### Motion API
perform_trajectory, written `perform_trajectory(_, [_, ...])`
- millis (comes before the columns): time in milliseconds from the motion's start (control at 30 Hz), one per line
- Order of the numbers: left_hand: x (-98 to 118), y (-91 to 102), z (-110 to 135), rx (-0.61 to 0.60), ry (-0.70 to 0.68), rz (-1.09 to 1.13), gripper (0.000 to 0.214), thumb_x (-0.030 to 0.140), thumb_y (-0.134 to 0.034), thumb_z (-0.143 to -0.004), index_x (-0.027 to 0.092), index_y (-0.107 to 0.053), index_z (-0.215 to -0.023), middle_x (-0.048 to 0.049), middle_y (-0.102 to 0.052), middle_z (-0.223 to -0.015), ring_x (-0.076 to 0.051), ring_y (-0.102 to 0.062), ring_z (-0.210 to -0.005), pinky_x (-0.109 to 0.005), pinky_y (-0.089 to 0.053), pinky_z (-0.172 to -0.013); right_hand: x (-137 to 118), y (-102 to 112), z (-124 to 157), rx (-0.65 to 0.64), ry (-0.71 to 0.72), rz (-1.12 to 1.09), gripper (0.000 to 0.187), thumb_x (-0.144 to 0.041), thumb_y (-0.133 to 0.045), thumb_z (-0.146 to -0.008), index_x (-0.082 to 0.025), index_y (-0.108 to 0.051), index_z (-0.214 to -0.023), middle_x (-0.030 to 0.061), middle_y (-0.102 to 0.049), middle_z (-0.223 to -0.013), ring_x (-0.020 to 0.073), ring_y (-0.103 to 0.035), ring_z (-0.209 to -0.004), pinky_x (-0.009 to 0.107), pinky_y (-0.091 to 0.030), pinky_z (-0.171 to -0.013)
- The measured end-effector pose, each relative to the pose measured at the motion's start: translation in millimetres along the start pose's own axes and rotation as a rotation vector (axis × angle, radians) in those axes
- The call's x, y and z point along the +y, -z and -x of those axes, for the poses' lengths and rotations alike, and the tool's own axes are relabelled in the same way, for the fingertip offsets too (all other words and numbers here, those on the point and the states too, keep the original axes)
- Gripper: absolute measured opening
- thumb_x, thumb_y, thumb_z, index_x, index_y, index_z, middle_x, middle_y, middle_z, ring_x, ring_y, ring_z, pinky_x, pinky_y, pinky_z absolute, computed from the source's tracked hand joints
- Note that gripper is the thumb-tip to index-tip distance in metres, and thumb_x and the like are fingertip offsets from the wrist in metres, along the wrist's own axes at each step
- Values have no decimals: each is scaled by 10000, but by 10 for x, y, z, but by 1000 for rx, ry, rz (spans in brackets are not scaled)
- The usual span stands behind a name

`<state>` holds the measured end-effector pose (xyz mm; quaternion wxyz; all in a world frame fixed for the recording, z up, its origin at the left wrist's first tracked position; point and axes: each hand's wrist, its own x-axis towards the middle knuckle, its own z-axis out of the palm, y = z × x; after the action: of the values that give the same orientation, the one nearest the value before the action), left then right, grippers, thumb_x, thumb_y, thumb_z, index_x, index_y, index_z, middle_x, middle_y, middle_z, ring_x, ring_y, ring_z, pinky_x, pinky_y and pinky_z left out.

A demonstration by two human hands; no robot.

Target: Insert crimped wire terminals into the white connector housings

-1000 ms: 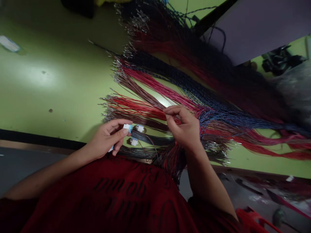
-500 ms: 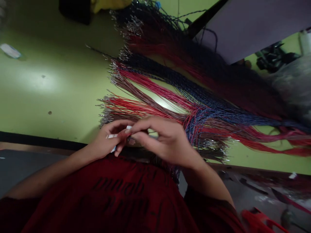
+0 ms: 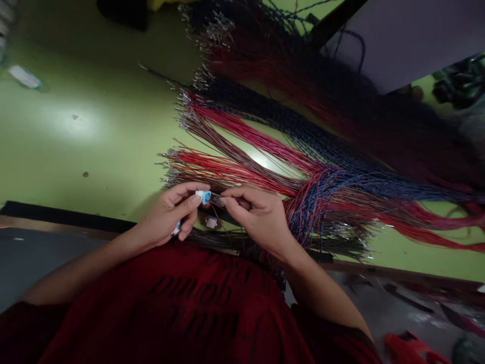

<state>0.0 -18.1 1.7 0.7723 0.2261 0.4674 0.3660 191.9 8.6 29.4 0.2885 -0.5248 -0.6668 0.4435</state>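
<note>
My left hand (image 3: 176, 210) pinches a small blue and white connector housing (image 3: 204, 196) between thumb and forefinger, its holed blue face turned right. A second white and blue piece (image 3: 177, 228) shows under the curled fingers of that hand. Close to the blue face, my right hand (image 3: 255, 210) is closed on thin wires (image 3: 215, 198) with dark ends; whether the tips touch the housing I cannot tell. Just below, between the hands, is a white multi-hole connector (image 3: 211, 221). Behind my fingers lie red wires (image 3: 212, 167) with metal terminals at their left ends.
Bundles of blue (image 3: 348, 179), pink and brown wires spread across the green table (image 3: 49, 156). A white object (image 3: 25, 77) lies far left, a black object (image 3: 123, 12) at the back. A pale purple panel (image 3: 409, 45) slants over the back right. The table's dark edge (image 3: 68, 217) runs along the front.
My right hand has drawn slightly right, away from my left fingertips. The blue housing face and the wires now show between the hands. The view has shifted a little.
</note>
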Motion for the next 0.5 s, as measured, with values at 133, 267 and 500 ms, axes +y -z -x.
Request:
perform_trajectory(133, [24, -15, 24, -7, 21, 19, 480, 440, -792, -782, 158, -594, -1117, 102, -542, -487, -50, -419, -288, -139, -344, -288, -26, -3, 18, 10, 22, 27, 123, -168, -619, -853, -168, -716, -777, -18, -640, -643, 86, -515, -569, 205, -395, -561])
perform_trajectory(267, [31, -13, 35, -19, 39, 8, 505, 444, -782, -789, 150, -577, -1145, 119, -494, -418, -57, -410, -281, -132, -330, -300, -62, -22, 15, -9, 19, -8, 133, -144, -590, -844, -164, -684, -753, -16, -658, -667, 89, -571, -608, 190, -430, -600])
perform_trajectory(500, [-13, 8, 27, -47, 34, -21, 495, 448, -757, -812, 153, -577, -1166, 114, -497, -414, -59, -415, -285, -134, -337, -301, -25, -85, 3, -55, -36, -78, 161, -133, -574, -821, -165, -643, -679, -33, -638, -616, 78, -546, -574, 177, -429, -585])
